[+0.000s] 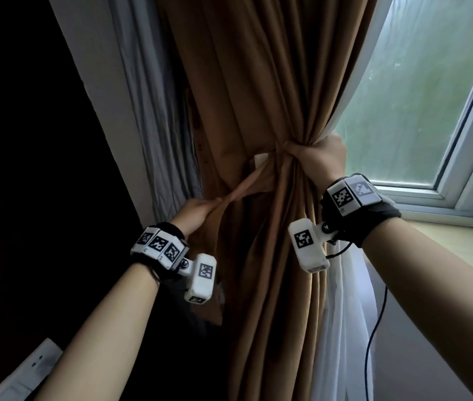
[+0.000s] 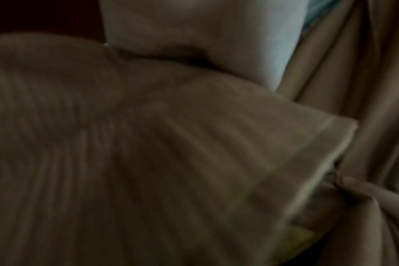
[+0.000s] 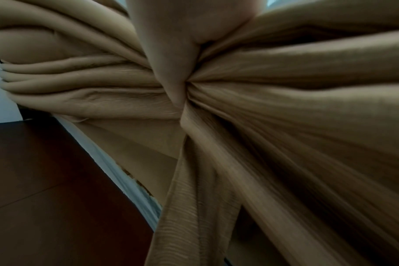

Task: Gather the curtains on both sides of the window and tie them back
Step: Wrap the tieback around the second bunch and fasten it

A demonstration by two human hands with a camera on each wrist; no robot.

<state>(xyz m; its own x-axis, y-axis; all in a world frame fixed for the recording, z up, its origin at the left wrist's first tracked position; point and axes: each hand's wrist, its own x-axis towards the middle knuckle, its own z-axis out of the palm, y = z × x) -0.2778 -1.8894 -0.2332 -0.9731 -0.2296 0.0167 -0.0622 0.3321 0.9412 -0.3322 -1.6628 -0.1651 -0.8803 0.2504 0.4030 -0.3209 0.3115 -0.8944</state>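
Note:
A brown curtain [image 1: 258, 82] hangs at the window's left side, bunched at mid-height. My right hand [image 1: 316, 160] grips the gathered bunch from the right, thumb across its front. A matching brown tie-back band [image 1: 252, 183] runs from the bunch down to my left hand [image 1: 197, 212], which pinches its free end and holds it taut. In the right wrist view the folds [image 3: 285, 90] converge under my thumb [image 3: 171, 54] and the band [image 3: 189, 207] hangs below. The left wrist view is blurred, filled with brown fabric [image 2: 194, 144]. A white sheer curtain [image 1: 342, 314] hangs behind.
The window pane [image 1: 420, 91] and white frame [image 1: 460, 169] are at the right above a pale sill [image 1: 443, 235]. A grey inner curtain [image 1: 154, 111] and dark wall lie left. A black cable [image 1: 374, 337] dangles from my right wrist. A white socket strip [image 1: 27, 369] sits at bottom left.

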